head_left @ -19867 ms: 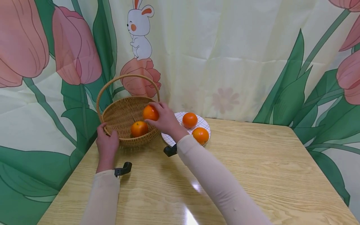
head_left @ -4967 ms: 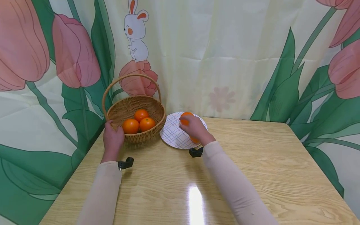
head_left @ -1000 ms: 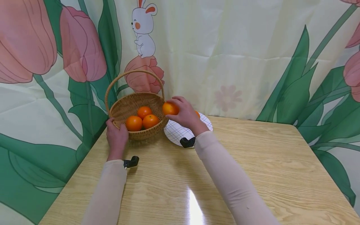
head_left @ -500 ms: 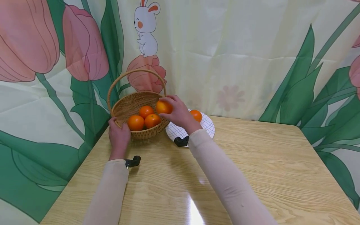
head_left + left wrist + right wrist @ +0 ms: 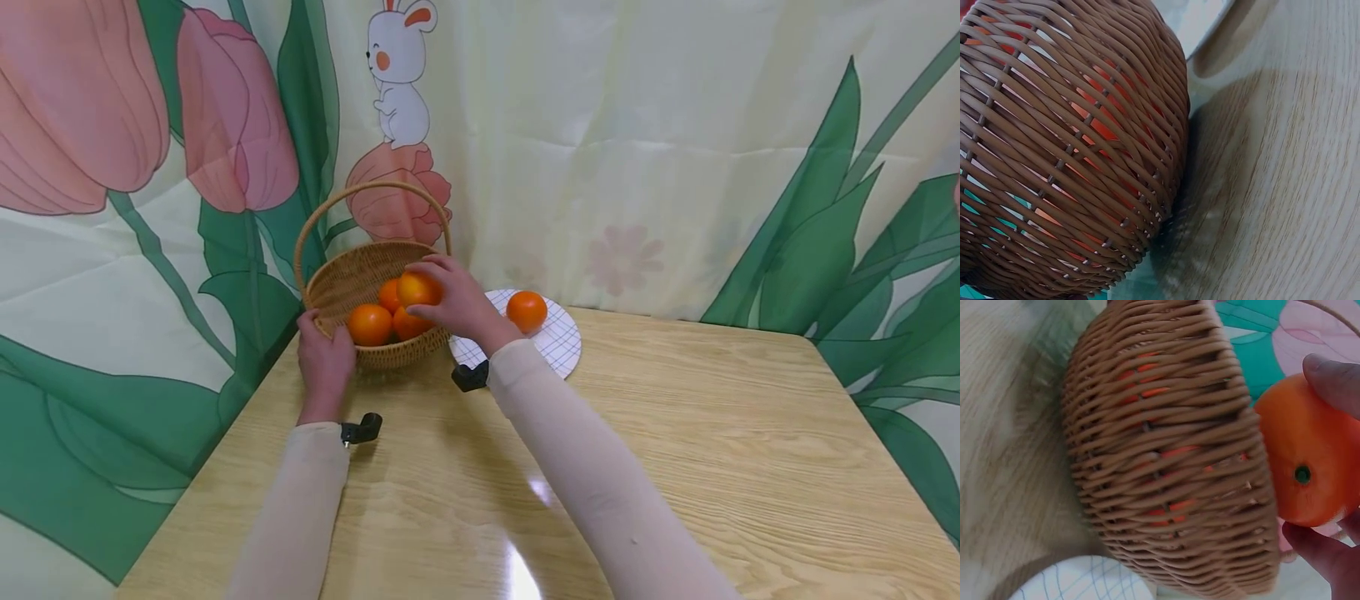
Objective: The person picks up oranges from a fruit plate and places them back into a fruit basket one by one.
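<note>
My left hand [image 5: 326,360] grips the left rim of a brown wicker basket [image 5: 347,273] with a tall hoop handle. Over the basket's right side, my right hand [image 5: 463,305] holds an orange [image 5: 417,289] between thumb and fingers. In the right wrist view this orange [image 5: 1310,456] shows a green stem end and sits just past the basket rim [image 5: 1254,462]. Three oranges lie inside the basket, the front-left orange [image 5: 370,325] in plain view and the others partly covered. Through the weave [image 5: 1072,144] in the left wrist view, orange patches show.
Right of the basket stands a white plate [image 5: 561,340] with a blue grid pattern, one orange [image 5: 527,311] on it. My right forearm crosses in front of the plate. A curtain [image 5: 660,167] printed with tulips and a rabbit hangs behind the wooden table [image 5: 712,417].
My right hand has carried an orange leftward from the plate to over the basket. Five seconds ago two oranges were on the plate. My left hand stays on the basket rim.
</note>
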